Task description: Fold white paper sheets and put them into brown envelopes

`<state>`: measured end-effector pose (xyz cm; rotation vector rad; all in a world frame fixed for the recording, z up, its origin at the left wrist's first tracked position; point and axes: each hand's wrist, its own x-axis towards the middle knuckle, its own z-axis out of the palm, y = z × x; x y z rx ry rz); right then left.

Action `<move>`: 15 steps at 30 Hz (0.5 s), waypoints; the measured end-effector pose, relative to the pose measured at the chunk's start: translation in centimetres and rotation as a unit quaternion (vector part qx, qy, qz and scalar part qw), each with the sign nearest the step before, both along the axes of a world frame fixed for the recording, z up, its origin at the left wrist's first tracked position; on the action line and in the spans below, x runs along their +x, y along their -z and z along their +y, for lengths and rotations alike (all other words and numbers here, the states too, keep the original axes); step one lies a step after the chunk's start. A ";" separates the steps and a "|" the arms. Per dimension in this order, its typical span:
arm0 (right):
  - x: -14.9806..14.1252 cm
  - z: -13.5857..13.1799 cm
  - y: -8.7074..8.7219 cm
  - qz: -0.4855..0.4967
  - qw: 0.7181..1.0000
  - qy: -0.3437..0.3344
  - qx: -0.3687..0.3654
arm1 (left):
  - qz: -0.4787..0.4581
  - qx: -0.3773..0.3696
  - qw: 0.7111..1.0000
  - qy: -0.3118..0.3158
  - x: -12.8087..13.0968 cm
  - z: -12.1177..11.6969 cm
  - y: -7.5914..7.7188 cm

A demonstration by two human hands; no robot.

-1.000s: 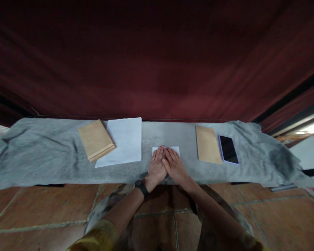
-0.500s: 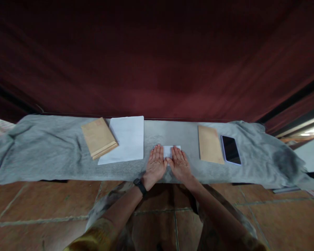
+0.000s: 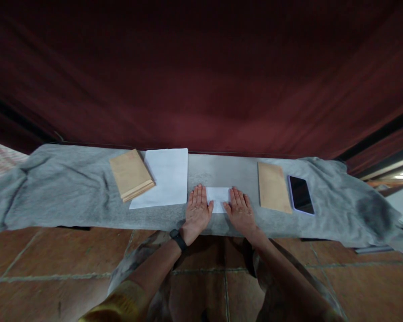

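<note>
A small folded sheet of white paper point(image 3: 218, 195) lies on the grey cloth in front of me. My left hand point(image 3: 199, 212) rests flat on its left end, fingers stretched away from me and thumb out to the side. On the right end, my right hand point(image 3: 241, 213) lies flat too, palm down with its thumb pointing inward. Between the two hands the middle of the paper shows. Neither hand grips anything; the paper's ends are partly hidden beneath them.
Left of my hands are larger white sheets point(image 3: 170, 176), with a stack of brown envelopes point(image 3: 130, 172) overlapping them. To the right lie a single brown envelope point(image 3: 273, 187) and a phone point(image 3: 301, 194). Grey cloth point(image 3: 70, 188) covers the narrow bench; a dark red curtain point(image 3: 201, 98) hangs behind.
My hands have slid apart along the paper, left hand to the left and right hand to the right, so more of the paper shows. The view has shifted slightly.
</note>
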<state>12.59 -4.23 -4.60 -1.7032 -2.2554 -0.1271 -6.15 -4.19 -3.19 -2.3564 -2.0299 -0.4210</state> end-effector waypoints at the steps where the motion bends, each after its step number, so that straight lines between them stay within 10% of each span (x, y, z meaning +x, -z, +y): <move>1: 0.0 0.0 0.1 -0.002 1.000 -0.001 0.006 | 0.006 0.003 1.000 0.012 0.1 -0.2 -0.1; 15: 0.2 0.0 0.5 -0.016 1.000 0.004 0.019 | 0.030 -0.023 0.982 0.183 -0.4 -2.3 -0.7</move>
